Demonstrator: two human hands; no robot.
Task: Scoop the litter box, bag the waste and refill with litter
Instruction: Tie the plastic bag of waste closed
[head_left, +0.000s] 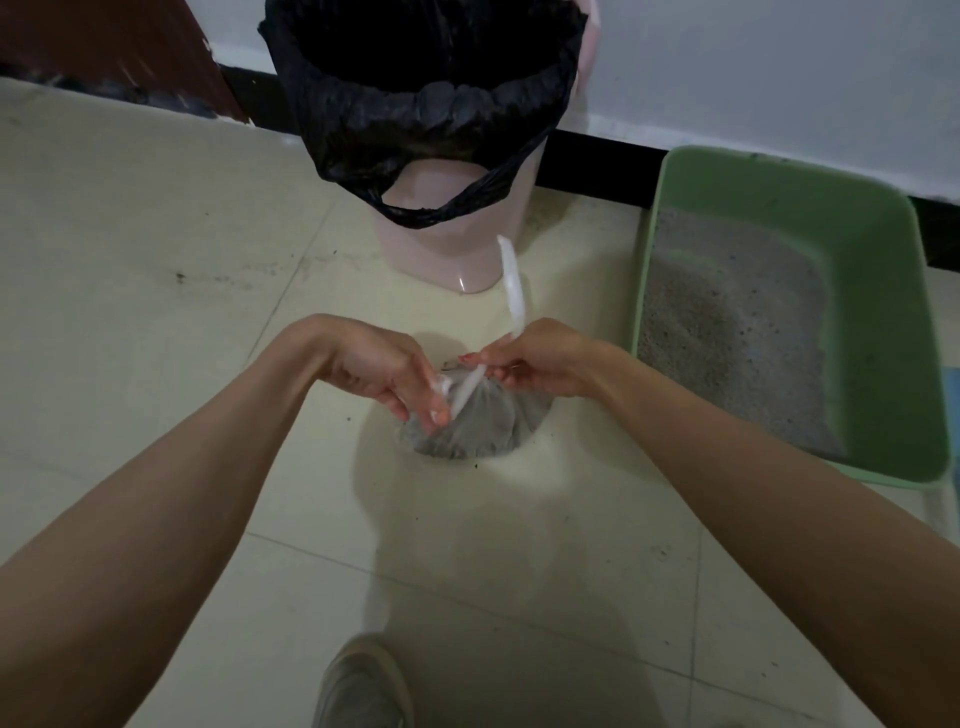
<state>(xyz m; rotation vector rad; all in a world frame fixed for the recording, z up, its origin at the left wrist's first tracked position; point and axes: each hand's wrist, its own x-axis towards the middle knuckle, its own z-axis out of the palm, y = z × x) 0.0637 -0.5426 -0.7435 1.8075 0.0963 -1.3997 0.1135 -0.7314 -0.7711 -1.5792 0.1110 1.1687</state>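
Viewpoint: looking down from the person's head at two bare forearms reaching forward over a pale tiled floor (156, 322).

Waste bag: a small clear plastic bag (483, 421) sits on the floor at the centre of the view, bulging with grey litter. Everything below is placed relative to it.

Left hand: the left hand (384, 371) comes in from the bag's left, wrist bent so the fingers point down onto the bag's top. Fingers and thumb are curled and pinch one twisted white end of the bag's neck.

Right hand: the right hand (530, 364) comes in from the bag's right, wrist raised and fingers drawn together — it pinches the other white strip of plastic, which runs up past the knuckles and away from the bag.

Arms: both forearms stretch out from the lower corners and converge just above the bag; the hands are close together, nearly touching.

Litter box: a green tray (883, 234) lies on the floor to the bag's right, well apart, holding grey litter (727, 332) heaped toward its far end.

Bin: a pink bin (447, 244) lined with a black bag (415, 104) stands beyond the waste bag, against the wall.

Shoe: a grey shoe (363, 686) shows on the near side of the bag — at the bottom edge.
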